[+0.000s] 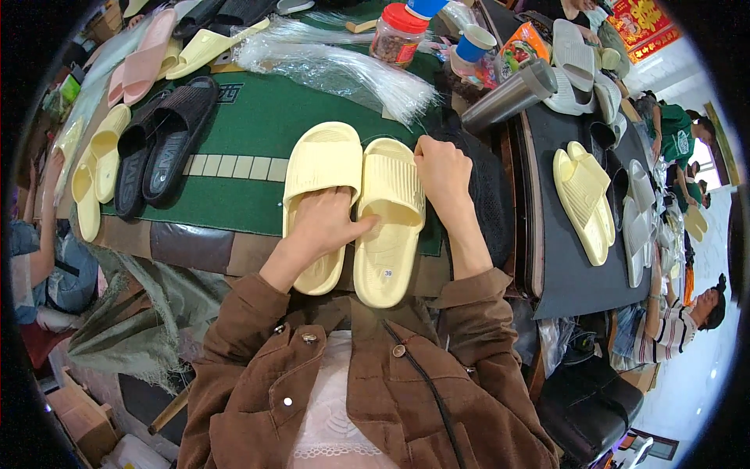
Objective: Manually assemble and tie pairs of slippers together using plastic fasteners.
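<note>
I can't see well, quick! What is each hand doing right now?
Left hand: open, lying flat on the left yellow slipper.
Right hand: fingers curled closed, gripping the toe edge of the right yellow slipper.

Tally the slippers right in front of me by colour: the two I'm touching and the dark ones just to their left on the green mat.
Pale yellow slippers: 2
Black slippers: 2
Total: 4
</note>
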{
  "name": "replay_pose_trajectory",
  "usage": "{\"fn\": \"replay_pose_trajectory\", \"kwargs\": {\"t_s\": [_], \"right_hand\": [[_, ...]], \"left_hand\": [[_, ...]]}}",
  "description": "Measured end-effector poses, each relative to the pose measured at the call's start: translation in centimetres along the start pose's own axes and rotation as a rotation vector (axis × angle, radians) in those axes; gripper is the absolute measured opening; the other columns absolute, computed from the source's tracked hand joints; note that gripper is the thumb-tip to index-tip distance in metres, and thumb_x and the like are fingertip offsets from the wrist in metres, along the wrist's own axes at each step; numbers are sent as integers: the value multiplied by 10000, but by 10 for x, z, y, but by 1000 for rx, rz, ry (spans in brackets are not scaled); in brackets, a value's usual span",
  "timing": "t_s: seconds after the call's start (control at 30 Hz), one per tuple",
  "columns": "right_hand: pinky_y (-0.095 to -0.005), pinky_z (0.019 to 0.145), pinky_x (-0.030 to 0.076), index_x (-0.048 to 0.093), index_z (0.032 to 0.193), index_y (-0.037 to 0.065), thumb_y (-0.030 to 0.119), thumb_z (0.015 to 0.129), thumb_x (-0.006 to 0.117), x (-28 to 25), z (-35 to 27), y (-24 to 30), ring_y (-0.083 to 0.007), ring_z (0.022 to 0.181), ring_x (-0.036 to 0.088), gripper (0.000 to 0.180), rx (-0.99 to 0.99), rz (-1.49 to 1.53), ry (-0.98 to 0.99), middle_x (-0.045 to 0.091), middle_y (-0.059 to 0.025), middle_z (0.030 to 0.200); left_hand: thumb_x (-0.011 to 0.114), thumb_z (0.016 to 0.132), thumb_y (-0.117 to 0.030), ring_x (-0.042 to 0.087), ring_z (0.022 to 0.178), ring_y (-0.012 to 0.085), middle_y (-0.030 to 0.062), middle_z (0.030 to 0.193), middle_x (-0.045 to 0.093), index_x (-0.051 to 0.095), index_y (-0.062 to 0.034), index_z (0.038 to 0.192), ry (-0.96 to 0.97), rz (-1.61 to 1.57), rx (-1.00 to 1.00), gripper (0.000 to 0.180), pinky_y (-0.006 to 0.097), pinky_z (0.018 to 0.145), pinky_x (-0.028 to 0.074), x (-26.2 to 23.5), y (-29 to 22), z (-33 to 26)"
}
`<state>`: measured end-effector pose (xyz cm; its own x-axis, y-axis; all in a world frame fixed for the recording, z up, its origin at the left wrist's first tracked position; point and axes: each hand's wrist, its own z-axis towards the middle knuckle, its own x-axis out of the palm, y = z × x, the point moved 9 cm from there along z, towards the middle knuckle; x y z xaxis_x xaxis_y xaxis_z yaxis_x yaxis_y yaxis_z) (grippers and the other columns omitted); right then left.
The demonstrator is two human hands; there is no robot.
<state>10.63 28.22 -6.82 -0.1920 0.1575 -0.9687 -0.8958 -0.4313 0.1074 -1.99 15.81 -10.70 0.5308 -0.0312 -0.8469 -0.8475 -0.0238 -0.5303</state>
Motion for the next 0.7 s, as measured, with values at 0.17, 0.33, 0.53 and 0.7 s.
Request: {"fn": "replay_pose_trajectory", "kwargs": {"t_s": [0.17, 0.33, 0.53, 0.7], "right_hand": [[-481, 651, 498, 585, 785, 44, 110, 818, 502, -5, 0, 7, -373, 738, 646, 111, -56, 95, 6, 650, -174, 780], [-491, 705, 484, 589, 801, 42, 75, 809, 493, -2, 3, 3, -384, 780, 632, 102, -22, 173, -3, 644, -184, 827], [-348, 639, 516, 641, 959, 7, 47, 823, 536, -19, 11, 15, -243, 706, 665, 176, -154, 620, -172, 652, -151, 821], [-288, 608, 512, 634, 955, -40, 95, 866, 543, 2, 24, 49, -151, 674, 660, 185, -35, 1056, 220, 661, -117, 824]], "left_hand": [[615, 777, -500, 557, 990, 423, 297, 1083, 555, 487, 77, 1124, 62, -37, -31, 686, 465, 875, 438, 5, 3, 1], [615, 781, -486, 562, 973, 421, 301, 1061, 564, 493, 85, 1097, 99, -19, -62, 663, 461, 865, 441, 1, -1, 0], [616, 786, -474, 578, 892, 432, 301, 993, 574, 500, 100, 1031, -7, -31, 15, 634, 475, 790, 461, 4, -3, 1], [614, 799, -452, 574, 887, 423, 293, 968, 574, 521, 89, 983, -56, -15, 62, 579, 478, 787, 455, 3, -4, -1]]}}
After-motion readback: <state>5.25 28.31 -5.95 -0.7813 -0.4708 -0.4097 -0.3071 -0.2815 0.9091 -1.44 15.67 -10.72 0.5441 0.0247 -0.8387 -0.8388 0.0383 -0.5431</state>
